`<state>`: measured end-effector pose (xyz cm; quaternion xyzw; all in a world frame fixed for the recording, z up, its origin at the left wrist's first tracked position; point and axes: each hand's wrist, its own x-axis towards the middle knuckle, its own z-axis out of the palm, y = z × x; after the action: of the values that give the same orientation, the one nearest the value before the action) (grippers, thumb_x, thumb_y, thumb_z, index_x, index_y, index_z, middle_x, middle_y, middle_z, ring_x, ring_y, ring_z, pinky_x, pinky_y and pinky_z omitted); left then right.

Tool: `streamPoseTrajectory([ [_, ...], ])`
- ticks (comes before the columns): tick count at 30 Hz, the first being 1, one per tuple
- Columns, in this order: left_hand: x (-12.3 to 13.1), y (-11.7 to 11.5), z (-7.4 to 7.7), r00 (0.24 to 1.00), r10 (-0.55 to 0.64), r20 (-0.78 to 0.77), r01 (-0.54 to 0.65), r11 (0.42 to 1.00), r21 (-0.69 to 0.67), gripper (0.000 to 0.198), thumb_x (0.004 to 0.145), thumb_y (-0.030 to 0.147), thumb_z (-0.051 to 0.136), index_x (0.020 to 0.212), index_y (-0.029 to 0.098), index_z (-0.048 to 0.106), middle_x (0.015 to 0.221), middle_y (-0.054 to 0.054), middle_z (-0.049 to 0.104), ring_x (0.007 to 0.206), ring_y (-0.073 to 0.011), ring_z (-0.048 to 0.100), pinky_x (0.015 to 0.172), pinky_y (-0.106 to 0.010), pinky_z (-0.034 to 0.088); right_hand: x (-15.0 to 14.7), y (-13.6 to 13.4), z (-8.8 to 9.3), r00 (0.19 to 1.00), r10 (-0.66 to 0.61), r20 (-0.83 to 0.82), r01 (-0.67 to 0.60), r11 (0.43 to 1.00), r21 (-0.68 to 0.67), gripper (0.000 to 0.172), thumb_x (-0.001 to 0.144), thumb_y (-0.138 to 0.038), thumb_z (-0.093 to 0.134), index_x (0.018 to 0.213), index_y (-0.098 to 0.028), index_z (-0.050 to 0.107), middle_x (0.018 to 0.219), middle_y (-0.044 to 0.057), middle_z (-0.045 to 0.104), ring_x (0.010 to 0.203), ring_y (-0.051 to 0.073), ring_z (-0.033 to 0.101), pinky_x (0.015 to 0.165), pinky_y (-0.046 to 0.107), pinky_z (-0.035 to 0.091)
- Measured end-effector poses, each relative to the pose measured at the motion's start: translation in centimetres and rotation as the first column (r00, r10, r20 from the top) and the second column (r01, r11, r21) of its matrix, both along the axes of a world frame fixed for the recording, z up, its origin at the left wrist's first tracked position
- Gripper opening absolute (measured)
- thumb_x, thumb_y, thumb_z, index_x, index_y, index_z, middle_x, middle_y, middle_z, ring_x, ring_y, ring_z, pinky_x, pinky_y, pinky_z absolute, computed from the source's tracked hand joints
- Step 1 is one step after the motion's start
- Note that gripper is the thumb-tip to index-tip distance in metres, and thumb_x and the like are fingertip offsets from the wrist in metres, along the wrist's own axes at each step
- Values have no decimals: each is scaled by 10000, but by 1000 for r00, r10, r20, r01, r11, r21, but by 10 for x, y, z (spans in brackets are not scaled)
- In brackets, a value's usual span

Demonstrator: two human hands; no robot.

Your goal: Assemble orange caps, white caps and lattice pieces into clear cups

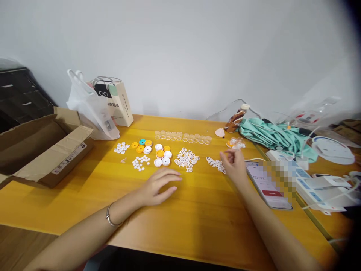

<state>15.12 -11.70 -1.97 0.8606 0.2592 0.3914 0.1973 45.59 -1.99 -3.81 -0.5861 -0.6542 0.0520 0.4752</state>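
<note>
My left hand [162, 185] hovers over the table with its fingers apart and nothing in it. Just beyond it sit round white and orange caps [160, 153], with small white discs [141, 163] to their left. My right hand [233, 165] is at a small pile of white plastic pieces [216, 164], its fingers bent; whether a piece is between the fingertips is hidden. Between the hands lies a larger pile of white openwork pieces [186, 159]. A double row of clear little cups [183, 137] stands farther back.
An open cardboard box [67, 158], a white plastic bag [93, 109] and a paper bag [122, 101] stand at left. To the right are a phone [267, 184], a power strip [307, 184], a brown bottle [236, 119] and green cloth [270, 133]. A wall rises behind.
</note>
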Motion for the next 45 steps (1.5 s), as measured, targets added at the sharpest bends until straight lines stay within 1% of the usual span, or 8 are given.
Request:
streamPoseTrajectory([
  [5,-35,27,8,919,389,-69,-359,896,263,258,847,154,483,1095,192,541,947,-78,620,876,-188,557,806,-344,446,-32,-35,-8,943,328,-56,-331,911,-247,309,816,-506,487,767,-202,510,606,-15,465,506,115,402,467,236,343],
  [9,-87,56,10,589,757,-283,-726,650,225,228,856,228,437,1027,154,568,907,-94,604,874,-222,555,817,-356,436,-34,-39,-7,915,386,-118,-403,865,-299,384,805,-559,467,660,-203,483,540,-30,434,463,103,354,432,232,303],
  [13,-135,69,7,238,818,-524,-900,388,197,245,802,181,463,1001,104,581,970,-148,603,914,-261,576,807,-345,442,-31,-39,-7,883,450,-133,-467,816,-340,396,805,-554,470,630,-199,484,535,-33,424,475,102,357,442,227,305],
  [18,-150,73,3,136,732,-668,-939,309,148,219,783,219,486,948,128,598,964,-153,626,894,-285,600,716,-326,453,-32,-42,-5,864,493,-103,-496,795,-349,383,825,-528,448,632,-199,488,559,-22,448,514,116,397,486,232,331],
  [26,-131,72,14,222,735,-641,-917,381,120,139,800,206,465,833,152,590,853,-102,649,820,-233,605,689,-291,445,-33,-42,-6,862,496,-104,-498,791,-354,351,833,-479,462,630,-194,495,569,-24,456,515,109,394,488,229,331],
  [33,-29,30,14,894,259,-365,-308,948,-80,171,878,275,437,872,181,580,837,-44,604,797,-158,562,737,-278,442,-37,-44,-6,856,508,-101,-509,789,-344,333,837,-454,461,629,-196,495,573,-19,476,526,115,411,491,233,342],
  [37,15,12,-6,931,20,-366,-96,977,-191,139,861,260,478,842,168,580,766,-30,585,695,-131,544,655,-242,433,-39,-45,-7,841,530,-106,-531,771,-352,341,840,-468,452,640,-197,501,578,-18,482,529,115,415,495,232,346],
  [45,26,16,-28,944,120,-306,-185,964,-190,168,872,296,495,876,157,589,751,-28,579,690,-128,532,642,-235,425,-47,-49,-9,818,556,-148,-567,736,-369,335,838,-455,463,633,-193,500,565,-33,444,509,104,387,485,228,319],
])
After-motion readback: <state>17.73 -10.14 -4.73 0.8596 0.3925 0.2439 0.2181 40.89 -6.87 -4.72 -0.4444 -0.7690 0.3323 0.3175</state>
